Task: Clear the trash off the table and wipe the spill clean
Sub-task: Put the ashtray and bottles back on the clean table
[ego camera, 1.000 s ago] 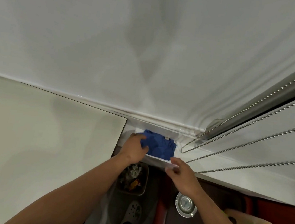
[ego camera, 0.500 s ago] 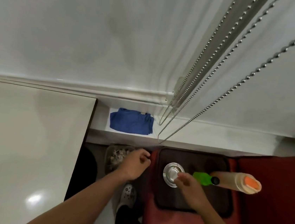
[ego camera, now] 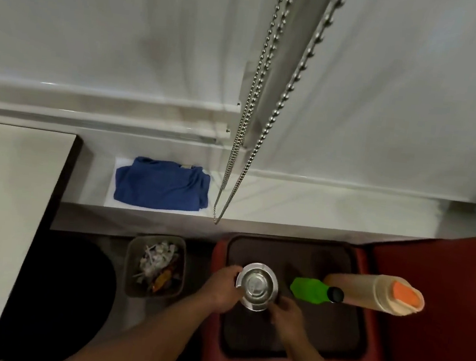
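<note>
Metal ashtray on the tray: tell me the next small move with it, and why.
Probably lift the metal ashtray off the dark tray and carry it left over the bin. The left hand and the right hand both grip its rim, and the bin, already holding trash, sits just left of the tray. The ashtray's contents cannot be made out.

The single head-worn camera looked steeply down from above, wide-angled, facing the white window ledge [ego camera: 302, 205] and hanging metal bead chains [ego camera: 258, 93]; the dark rectangular tray [ego camera: 333, 324] lay close below, near the frame's bottom.
</note>
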